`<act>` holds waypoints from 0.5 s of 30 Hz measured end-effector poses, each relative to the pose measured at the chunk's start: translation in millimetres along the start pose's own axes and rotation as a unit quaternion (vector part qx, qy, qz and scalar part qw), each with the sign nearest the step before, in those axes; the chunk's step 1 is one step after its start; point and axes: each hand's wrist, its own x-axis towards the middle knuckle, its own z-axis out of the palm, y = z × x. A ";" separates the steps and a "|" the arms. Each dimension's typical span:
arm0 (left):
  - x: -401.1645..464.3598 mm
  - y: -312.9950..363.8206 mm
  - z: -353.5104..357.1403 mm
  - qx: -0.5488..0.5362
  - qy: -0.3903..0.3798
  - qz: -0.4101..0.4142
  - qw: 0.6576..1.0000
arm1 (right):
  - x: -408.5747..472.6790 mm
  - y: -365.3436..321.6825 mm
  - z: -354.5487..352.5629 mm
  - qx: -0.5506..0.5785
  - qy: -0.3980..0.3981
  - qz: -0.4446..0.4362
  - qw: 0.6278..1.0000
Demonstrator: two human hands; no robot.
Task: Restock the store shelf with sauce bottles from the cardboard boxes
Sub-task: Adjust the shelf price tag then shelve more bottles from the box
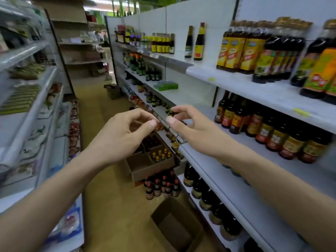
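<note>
- Nearest the camera, two bare forearms enter from 7 and 5 o'clock and meet mid-frame, both raised over the aisle.
- The left hand has its fingers loosely curled, thumb and forefinger tips close but apart, with nothing between them.
- The right hand mirrors it: fingers loosely curled, thumb extended toward the left thumb, holding nothing. The two thumb tips are near each other but do not touch.
- At 6 o'clock on the floor an open cardboard box shows no contents.
- Just beyond it, loose sauce bottles with red caps stand in a cluster on the floor.
- Past them, beneath the hands, a divided cardboard box holds yellow-capped bottles in one compartment and dark bottles in others; one near compartment shows nothing.
- At 3 o'clock the store shelf carries rows of dark sauce bottles; the tier above holds larger bottles with yellow labels.
</note>
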 end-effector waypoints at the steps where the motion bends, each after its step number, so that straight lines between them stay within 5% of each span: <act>1: -0.3 -15.1 -8.4 -0.007 0.006 -0.006 1.000 | 9.1 -3.9 13.2 0.001 -0.004 0.001 1.000; 15: 77.8 -216.4 -73.6 -0.020 0.069 -0.115 0.991 | 213.2 15.9 129.1 -0.037 -0.080 0.032 0.996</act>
